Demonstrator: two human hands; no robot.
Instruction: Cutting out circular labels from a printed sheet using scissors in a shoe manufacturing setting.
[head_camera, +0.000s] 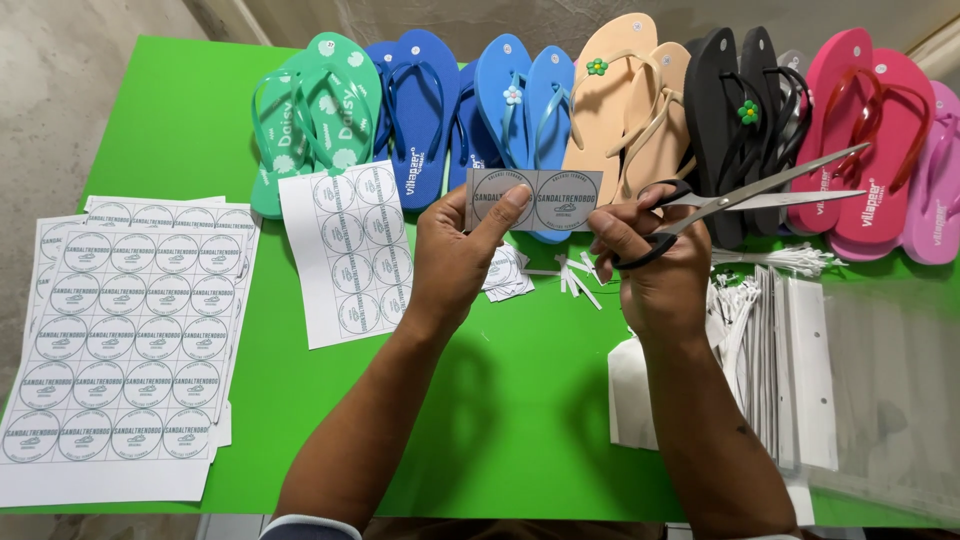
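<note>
Pinching the small grey paper strip of two round printed labels (534, 200) flat in the left hand (455, 255) above the green desk (520, 400), right hand (655, 265) clamped through black-handled steel scissors (745, 195), blades parted just right of that grip, aiming between the circles.

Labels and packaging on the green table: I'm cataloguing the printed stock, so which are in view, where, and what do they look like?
Label strip: held up by left hand, right hand holding scissors; grey, two round emblems.
Label sheets: stacked at left; white, rows of circles.
Part-cut sheet: centre-left; white, two columns of circles.
Cut labels: small pile behind the left hand.
Clear bags: right; transparent, white header strips.
</note>
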